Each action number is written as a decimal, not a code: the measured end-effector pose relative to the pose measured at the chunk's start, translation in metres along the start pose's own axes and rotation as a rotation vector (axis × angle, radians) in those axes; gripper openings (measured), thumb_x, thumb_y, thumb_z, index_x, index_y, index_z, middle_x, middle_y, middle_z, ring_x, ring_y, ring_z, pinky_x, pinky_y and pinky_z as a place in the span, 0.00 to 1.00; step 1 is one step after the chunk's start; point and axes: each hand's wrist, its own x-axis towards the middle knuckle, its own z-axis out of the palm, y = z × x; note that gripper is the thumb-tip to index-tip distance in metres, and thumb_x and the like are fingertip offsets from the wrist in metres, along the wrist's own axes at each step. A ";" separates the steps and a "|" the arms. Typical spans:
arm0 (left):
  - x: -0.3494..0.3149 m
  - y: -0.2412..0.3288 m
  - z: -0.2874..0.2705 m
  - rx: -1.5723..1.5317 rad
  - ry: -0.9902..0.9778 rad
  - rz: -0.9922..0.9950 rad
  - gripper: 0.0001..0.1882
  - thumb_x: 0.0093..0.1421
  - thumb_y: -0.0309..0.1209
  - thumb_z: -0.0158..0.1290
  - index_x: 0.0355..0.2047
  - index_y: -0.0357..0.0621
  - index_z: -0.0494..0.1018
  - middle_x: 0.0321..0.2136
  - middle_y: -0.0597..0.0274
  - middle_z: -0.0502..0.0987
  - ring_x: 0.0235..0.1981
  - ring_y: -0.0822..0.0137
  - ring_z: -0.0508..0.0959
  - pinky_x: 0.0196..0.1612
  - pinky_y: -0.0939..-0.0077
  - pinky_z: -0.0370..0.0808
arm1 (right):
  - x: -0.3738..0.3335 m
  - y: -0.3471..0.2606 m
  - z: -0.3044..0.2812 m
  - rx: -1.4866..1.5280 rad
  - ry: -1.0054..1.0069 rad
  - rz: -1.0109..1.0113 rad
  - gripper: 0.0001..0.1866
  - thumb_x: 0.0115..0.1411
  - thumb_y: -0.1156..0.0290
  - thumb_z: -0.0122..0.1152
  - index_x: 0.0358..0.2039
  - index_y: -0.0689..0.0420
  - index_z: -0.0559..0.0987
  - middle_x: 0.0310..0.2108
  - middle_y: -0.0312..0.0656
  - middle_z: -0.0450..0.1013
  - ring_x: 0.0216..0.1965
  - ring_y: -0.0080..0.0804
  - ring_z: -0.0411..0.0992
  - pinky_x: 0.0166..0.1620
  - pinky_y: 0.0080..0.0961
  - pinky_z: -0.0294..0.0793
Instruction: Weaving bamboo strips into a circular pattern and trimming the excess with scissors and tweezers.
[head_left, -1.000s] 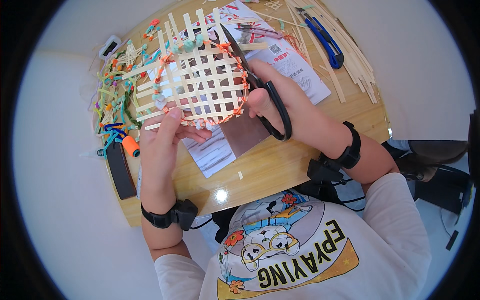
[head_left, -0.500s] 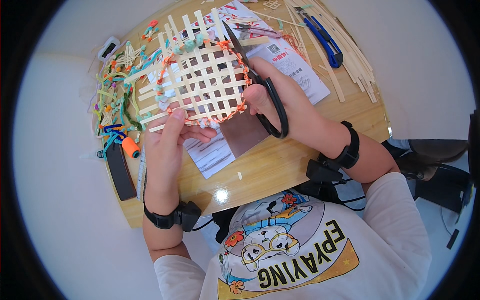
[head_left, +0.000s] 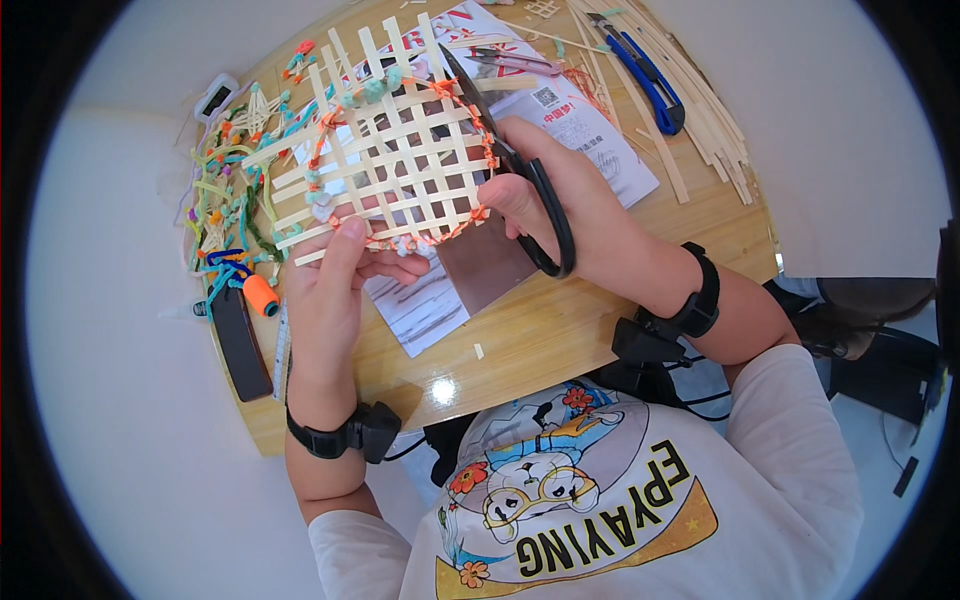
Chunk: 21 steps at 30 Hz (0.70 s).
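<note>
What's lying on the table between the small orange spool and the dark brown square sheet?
In the head view, a white printed paper sheet lies between the orange spool and the brown square sheet, with the left hand above that stretch.

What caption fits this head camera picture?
Left hand holds a woven strip lattice while right hand works black scissors along its rim.

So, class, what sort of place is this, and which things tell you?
Probably a craft table. The left hand holds a woven lattice, the right hand works scissors, and loose strips lie nearby.
</note>
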 end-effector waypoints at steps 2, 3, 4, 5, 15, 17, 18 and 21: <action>0.000 0.000 -0.001 -0.001 -0.001 0.005 0.21 0.64 0.37 0.43 0.36 0.24 0.72 0.27 0.45 0.78 0.24 0.60 0.80 0.28 0.74 0.78 | 0.000 0.000 0.000 -0.029 0.004 -0.001 0.23 0.58 0.59 0.59 0.45 0.63 0.68 0.29 0.50 0.75 0.31 0.40 0.75 0.35 0.29 0.71; 0.000 -0.001 -0.002 -0.008 -0.001 0.003 0.21 0.64 0.36 0.43 0.35 0.24 0.72 0.27 0.45 0.78 0.24 0.60 0.80 0.28 0.74 0.78 | -0.001 0.000 0.000 -0.029 0.004 -0.001 0.23 0.58 0.59 0.59 0.45 0.63 0.68 0.29 0.50 0.75 0.31 0.40 0.75 0.35 0.29 0.71; 0.000 -0.002 -0.003 -0.016 -0.001 0.001 0.21 0.64 0.36 0.43 0.35 0.23 0.72 0.27 0.45 0.78 0.24 0.59 0.80 0.28 0.74 0.78 | -0.001 0.000 0.000 -0.021 0.003 0.001 0.23 0.58 0.58 0.60 0.44 0.63 0.68 0.29 0.50 0.75 0.30 0.40 0.75 0.34 0.28 0.71; 0.000 -0.001 -0.003 -0.015 0.000 0.001 0.21 0.64 0.36 0.43 0.35 0.23 0.72 0.27 0.45 0.78 0.24 0.59 0.80 0.28 0.74 0.78 | -0.001 -0.001 0.000 -0.013 0.002 0.003 0.22 0.58 0.58 0.60 0.44 0.63 0.68 0.28 0.49 0.75 0.30 0.40 0.75 0.34 0.28 0.71; 0.001 0.000 -0.003 -0.046 0.011 -0.001 0.21 0.63 0.36 0.43 0.34 0.23 0.71 0.27 0.44 0.78 0.24 0.58 0.80 0.28 0.74 0.78 | -0.002 0.003 -0.001 0.003 -0.018 -0.012 0.30 0.58 0.43 0.53 0.44 0.60 0.70 0.23 0.33 0.68 0.20 0.16 0.65 0.23 0.14 0.64; 0.002 0.000 -0.003 -0.052 0.012 -0.002 0.21 0.63 0.36 0.43 0.34 0.23 0.71 0.27 0.44 0.78 0.24 0.58 0.80 0.28 0.74 0.78 | -0.002 0.001 -0.004 -0.019 -0.052 0.042 0.29 0.58 0.44 0.54 0.43 0.60 0.70 0.23 0.33 0.67 0.20 0.16 0.66 0.23 0.14 0.64; 0.001 0.000 -0.003 -0.058 0.021 -0.002 0.20 0.63 0.36 0.43 0.34 0.24 0.71 0.27 0.44 0.78 0.23 0.58 0.80 0.27 0.74 0.78 | -0.002 -0.001 -0.003 -0.020 -0.052 0.041 0.29 0.58 0.44 0.54 0.43 0.60 0.70 0.23 0.33 0.67 0.20 0.16 0.66 0.23 0.14 0.64; 0.001 0.001 -0.005 -0.070 0.034 -0.006 0.20 0.63 0.36 0.44 0.34 0.24 0.71 0.27 0.44 0.78 0.23 0.58 0.80 0.27 0.74 0.78 | -0.003 -0.005 -0.002 0.042 -0.007 0.071 0.19 0.57 0.57 0.61 0.37 0.60 0.71 0.13 0.36 0.64 0.17 0.22 0.62 0.22 0.21 0.60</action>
